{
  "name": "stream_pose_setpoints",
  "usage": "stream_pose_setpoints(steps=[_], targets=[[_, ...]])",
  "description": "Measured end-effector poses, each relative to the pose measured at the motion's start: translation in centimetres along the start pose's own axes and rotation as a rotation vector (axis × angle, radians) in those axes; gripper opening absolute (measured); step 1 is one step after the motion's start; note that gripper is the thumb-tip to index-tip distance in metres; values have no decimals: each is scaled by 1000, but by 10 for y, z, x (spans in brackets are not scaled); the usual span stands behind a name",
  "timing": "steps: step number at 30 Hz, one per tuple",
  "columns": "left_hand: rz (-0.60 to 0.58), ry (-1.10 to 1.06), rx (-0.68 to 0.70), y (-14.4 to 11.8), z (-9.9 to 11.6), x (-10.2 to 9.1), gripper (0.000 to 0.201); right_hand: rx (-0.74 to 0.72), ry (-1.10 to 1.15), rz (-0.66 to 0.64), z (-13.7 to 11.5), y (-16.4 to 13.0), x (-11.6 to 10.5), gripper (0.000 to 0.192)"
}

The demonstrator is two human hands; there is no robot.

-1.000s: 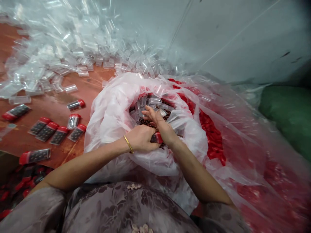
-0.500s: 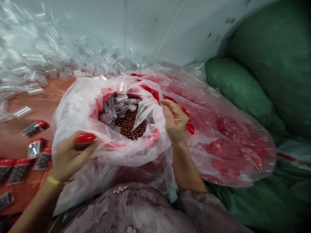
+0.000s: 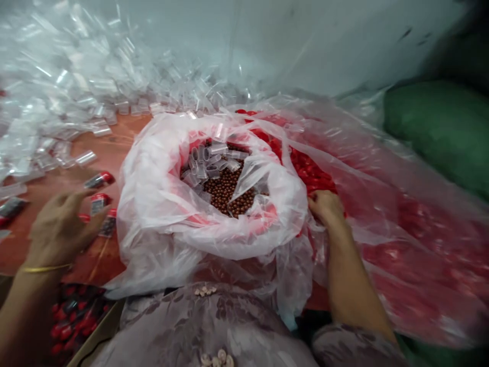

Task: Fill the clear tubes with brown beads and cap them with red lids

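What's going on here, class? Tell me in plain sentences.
A person is working at an orange table. The open left hand is over red-capped tubes. The right hand is at the red pieces on the other side; whether it grips any is hidden. Between them, white plastic surrounds small brown balls and loose clear tubes.

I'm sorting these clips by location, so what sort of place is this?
Probably a small packing workshop, judging by the large heap of clear plastic tubes, the mass of brown beads and the red-capped tubes.
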State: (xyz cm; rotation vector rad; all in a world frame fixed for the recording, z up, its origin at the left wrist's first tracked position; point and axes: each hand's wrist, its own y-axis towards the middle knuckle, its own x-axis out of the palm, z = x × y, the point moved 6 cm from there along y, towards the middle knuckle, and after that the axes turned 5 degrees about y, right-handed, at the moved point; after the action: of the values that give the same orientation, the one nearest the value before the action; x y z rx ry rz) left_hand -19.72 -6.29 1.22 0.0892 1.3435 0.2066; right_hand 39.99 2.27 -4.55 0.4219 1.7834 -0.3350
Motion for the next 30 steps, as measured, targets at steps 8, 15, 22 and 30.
stream_pose_setpoints(steps=[8, 15, 22, 30], targets=[[-135, 136, 698, 50, 179, 21, 29, -6, 846, 466, -9, -13, -46, 27], [-456, 225, 437, 94, 234, 91, 42, -202, 1504, 263, -102, -59, -44, 13], [-435, 152, 313, 122, 249, 113, 52, -358, 1516, 10, -169, -91, -14, 18], [-639, 244, 466, 97, 254, 119, 26, -344, 1475, -48, -162, -87, -8, 16]])
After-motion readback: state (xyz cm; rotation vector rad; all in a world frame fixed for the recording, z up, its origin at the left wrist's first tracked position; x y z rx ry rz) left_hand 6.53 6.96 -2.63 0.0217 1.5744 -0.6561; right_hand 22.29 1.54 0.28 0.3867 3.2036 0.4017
